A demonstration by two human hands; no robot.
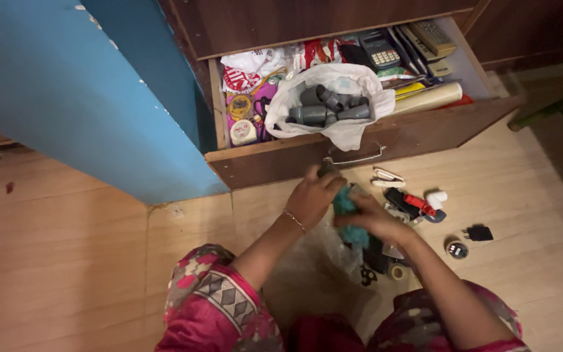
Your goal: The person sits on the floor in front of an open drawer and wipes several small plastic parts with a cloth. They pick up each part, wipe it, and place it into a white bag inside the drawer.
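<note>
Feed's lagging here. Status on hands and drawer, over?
Left hand grips small dark piece below drawer. Right hand holds teal cloth. Drawer open, white bag of grey fittings inside. Small tools scattered on floor.

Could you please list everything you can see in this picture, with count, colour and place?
drawer: one, dark brown wood, pulled open, top centre
white bag: one, holding grey pipe fittings, in the drawer
calculator: one, dark, back of drawer
cream roll: one, drawer's right side
blue panel: one, upper left
stapler: one, pale, on floor below drawer
black plug: one, floor at right
teal item: one, between both hands
left hand: gripping a dark piece, bracelet at wrist
right hand: on the teal item
</note>
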